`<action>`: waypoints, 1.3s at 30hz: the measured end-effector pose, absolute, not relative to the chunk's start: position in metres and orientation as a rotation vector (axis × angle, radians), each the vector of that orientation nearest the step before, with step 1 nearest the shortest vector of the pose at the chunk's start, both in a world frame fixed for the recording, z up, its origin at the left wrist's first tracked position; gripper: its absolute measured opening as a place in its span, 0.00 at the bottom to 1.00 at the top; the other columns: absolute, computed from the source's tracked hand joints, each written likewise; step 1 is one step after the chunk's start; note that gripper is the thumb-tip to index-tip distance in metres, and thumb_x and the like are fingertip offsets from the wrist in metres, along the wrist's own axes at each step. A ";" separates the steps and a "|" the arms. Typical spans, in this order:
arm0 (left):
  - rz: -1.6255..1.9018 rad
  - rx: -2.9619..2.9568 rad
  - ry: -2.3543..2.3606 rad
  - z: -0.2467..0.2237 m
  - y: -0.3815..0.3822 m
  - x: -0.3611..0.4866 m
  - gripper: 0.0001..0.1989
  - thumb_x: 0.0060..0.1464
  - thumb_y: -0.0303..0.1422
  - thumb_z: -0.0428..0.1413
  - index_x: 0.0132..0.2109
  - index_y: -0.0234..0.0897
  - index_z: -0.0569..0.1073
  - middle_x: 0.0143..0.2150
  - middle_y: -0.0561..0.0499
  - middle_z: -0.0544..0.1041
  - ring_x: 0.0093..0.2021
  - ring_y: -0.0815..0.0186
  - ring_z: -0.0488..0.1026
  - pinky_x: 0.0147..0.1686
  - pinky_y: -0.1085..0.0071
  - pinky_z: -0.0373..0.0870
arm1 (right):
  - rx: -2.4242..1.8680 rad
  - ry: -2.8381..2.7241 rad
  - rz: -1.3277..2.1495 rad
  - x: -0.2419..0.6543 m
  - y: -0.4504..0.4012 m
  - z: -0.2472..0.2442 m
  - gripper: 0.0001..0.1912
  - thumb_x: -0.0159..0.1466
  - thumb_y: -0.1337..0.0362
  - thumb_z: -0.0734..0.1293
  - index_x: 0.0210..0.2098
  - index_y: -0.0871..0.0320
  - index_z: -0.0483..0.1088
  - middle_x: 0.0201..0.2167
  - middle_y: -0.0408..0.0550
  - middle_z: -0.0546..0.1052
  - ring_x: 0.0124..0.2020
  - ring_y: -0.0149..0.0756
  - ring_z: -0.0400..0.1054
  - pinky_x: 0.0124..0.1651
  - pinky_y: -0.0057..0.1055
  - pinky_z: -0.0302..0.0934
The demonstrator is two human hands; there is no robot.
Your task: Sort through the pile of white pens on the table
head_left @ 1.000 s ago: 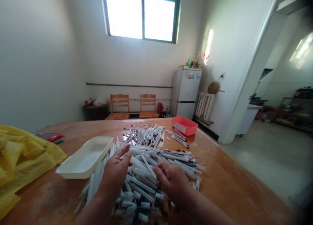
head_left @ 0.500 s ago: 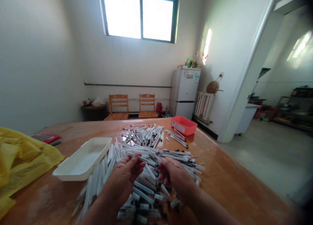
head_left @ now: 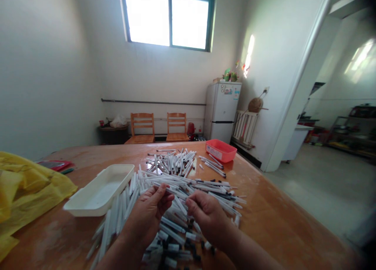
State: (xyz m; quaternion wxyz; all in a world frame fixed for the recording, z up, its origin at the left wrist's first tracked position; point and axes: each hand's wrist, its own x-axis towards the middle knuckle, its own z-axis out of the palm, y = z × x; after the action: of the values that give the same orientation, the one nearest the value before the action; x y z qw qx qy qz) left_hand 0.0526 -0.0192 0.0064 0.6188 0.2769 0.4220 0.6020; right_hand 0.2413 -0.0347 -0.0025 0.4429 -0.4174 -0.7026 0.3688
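My left hand (head_left: 153,202) is closed in a pinch, thumb against forefinger, on a slim white pen (head_left: 178,192) that slants toward my right hand. My right hand (head_left: 205,212) is closed too, its thumb and forefinger pressed together close to the pen's far end. What sits between those fingertips is too small to make out. Beneath both hands spreads a loose heap of white pen barrels (head_left: 173,234). Small black and clear pen parts (head_left: 190,244) lie at its near side. More pens with dark ends (head_left: 176,162) form a pile farther back.
A cream plastic tray (head_left: 100,189) rests left of the heap on the wooden table (head_left: 279,219). At the far right corner stands a red plastic basket (head_left: 221,150), with a few pens beside it. A yellow plastic bag (head_left: 29,191) covers the left edge. Two wooden chairs (head_left: 142,127) stand beyond.
My right hand has shifted slightly left, closer to my left hand, and its fingers have drawn together more. The left hand has stayed nearly still.
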 end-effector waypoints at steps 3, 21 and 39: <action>1.390 0.630 0.964 0.005 -0.019 0.053 0.04 0.56 0.29 0.62 0.37 0.34 0.75 0.32 0.49 0.78 0.31 0.70 0.78 0.31 0.77 0.76 | -1.032 -1.733 0.820 0.241 -0.036 -0.002 0.14 0.68 0.54 0.65 0.33 0.59 0.69 0.25 0.41 0.69 0.28 0.30 0.61 0.32 0.26 0.55; 1.397 0.658 0.967 0.001 -0.015 0.052 0.03 0.56 0.29 0.62 0.38 0.35 0.75 0.32 0.50 0.77 0.31 0.70 0.78 0.31 0.77 0.76 | -1.007 -1.512 1.294 0.240 -0.027 -0.009 0.18 0.66 0.49 0.65 0.33 0.59 0.66 0.23 0.40 0.72 0.19 0.25 0.61 0.22 0.22 0.53; 1.409 0.687 0.980 -0.001 -0.016 0.053 0.04 0.57 0.30 0.62 0.38 0.34 0.75 0.33 0.50 0.77 0.31 0.71 0.77 0.32 0.77 0.75 | -1.049 -1.551 1.260 0.237 -0.024 -0.015 0.17 0.68 0.50 0.62 0.34 0.59 0.66 0.25 0.42 0.72 0.19 0.26 0.60 0.23 0.24 0.53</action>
State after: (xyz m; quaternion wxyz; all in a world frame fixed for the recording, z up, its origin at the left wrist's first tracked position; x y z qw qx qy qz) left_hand 0.0526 -0.0161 -0.0012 0.6025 0.2966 0.4232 0.6082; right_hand 0.2375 -0.0235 -0.0153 0.4279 -0.4200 -0.6212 0.5046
